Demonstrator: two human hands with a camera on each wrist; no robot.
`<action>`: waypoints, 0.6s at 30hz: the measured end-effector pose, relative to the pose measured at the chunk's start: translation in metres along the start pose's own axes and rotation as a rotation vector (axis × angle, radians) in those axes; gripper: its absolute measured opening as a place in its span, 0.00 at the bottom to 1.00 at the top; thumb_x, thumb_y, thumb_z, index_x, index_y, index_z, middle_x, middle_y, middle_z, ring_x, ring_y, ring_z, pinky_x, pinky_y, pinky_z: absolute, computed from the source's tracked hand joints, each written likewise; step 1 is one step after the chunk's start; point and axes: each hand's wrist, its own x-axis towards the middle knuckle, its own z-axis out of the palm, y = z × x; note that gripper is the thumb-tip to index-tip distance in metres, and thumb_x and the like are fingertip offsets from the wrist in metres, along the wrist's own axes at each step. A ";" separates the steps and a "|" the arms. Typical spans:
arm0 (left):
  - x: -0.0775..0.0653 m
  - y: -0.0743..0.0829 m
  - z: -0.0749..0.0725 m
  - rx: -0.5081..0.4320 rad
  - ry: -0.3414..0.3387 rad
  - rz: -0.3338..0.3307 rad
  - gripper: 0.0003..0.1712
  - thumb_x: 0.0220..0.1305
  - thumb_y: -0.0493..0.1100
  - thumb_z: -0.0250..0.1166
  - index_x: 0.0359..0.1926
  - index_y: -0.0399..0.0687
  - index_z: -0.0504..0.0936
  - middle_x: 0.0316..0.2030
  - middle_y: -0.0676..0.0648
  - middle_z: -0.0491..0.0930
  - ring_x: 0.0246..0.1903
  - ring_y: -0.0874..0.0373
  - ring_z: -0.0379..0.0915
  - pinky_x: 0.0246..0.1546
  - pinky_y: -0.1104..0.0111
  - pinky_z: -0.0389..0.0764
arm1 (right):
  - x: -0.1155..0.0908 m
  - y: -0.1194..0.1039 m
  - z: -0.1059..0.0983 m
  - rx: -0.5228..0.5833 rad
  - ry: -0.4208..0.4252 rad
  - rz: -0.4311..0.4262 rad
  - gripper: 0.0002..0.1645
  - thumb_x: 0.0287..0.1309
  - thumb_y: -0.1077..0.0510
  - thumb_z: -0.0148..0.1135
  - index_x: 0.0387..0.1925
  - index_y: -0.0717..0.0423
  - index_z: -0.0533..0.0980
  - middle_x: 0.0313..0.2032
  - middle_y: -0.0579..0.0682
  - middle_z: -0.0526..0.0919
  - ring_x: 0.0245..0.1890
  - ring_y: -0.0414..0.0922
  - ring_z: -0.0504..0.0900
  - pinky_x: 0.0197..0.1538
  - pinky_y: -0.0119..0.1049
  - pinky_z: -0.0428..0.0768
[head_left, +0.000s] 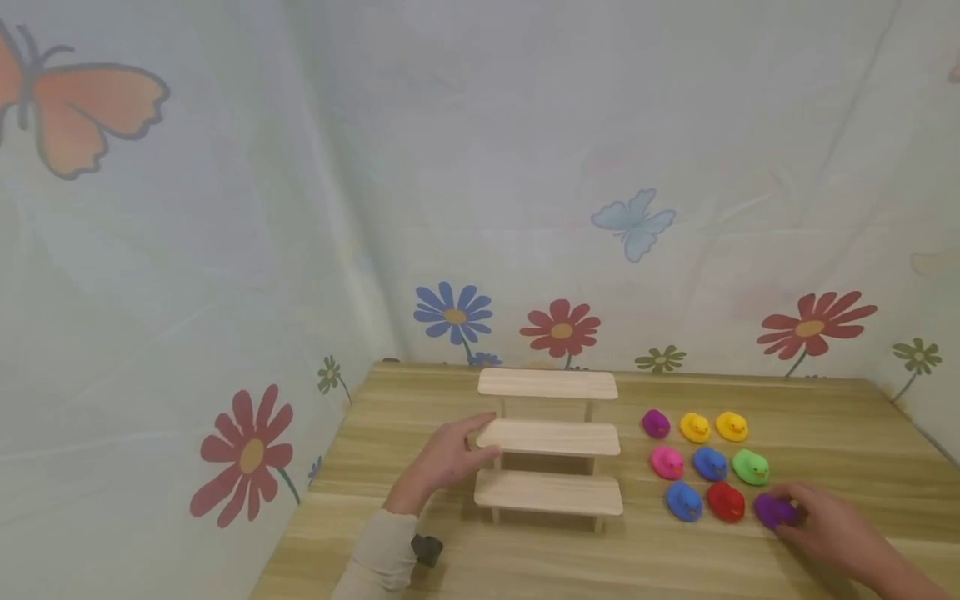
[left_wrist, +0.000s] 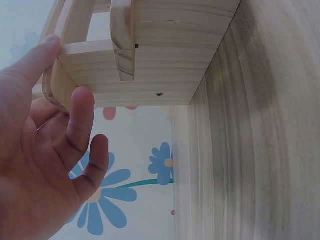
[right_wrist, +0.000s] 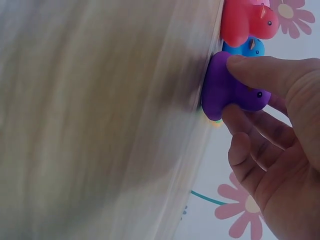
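Observation:
At the right end of the front row, my right hand pinches a purple rubber duck between thumb and fingers. The duck sits at the table surface. My left hand holds the left end of the middle step of a three-tier wooden stand. In the left wrist view, the thumb lies on the edge of the wood and the fingers bend at the step's rounded end. Beside the held duck is a red duck, with a blue duck farther left.
Behind stand a pink duck, a blue one, a green duck, then another purple duck and two yellow ducks. Flower-printed cloth borders the wood-grain table. A small black object is by the left sleeve.

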 end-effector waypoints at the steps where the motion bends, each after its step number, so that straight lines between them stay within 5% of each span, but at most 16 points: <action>1: -0.001 0.000 0.000 -0.003 0.002 -0.002 0.37 0.60 0.63 0.60 0.65 0.50 0.68 0.61 0.49 0.70 0.23 0.64 0.68 0.36 0.66 0.74 | 0.001 -0.001 0.000 0.005 -0.005 0.000 0.23 0.37 0.61 0.75 0.40 0.56 0.77 0.33 0.46 0.79 0.33 0.44 0.77 0.35 0.44 0.79; 14: -0.004 0.001 0.001 0.011 0.011 -0.020 0.37 0.61 0.61 0.60 0.67 0.50 0.66 0.63 0.49 0.68 0.22 0.65 0.70 0.35 0.68 0.75 | 0.001 -0.010 -0.002 0.013 0.006 -0.021 0.27 0.37 0.60 0.75 0.43 0.61 0.75 0.33 0.49 0.78 0.33 0.45 0.77 0.33 0.43 0.79; 18: -0.003 0.003 0.001 0.027 -0.001 -0.015 0.38 0.63 0.61 0.58 0.68 0.48 0.64 0.64 0.47 0.65 0.33 0.60 0.77 0.43 0.65 0.76 | 0.000 -0.013 -0.005 -0.001 0.004 -0.001 0.30 0.39 0.57 0.74 0.46 0.64 0.74 0.37 0.54 0.77 0.34 0.49 0.78 0.33 0.46 0.79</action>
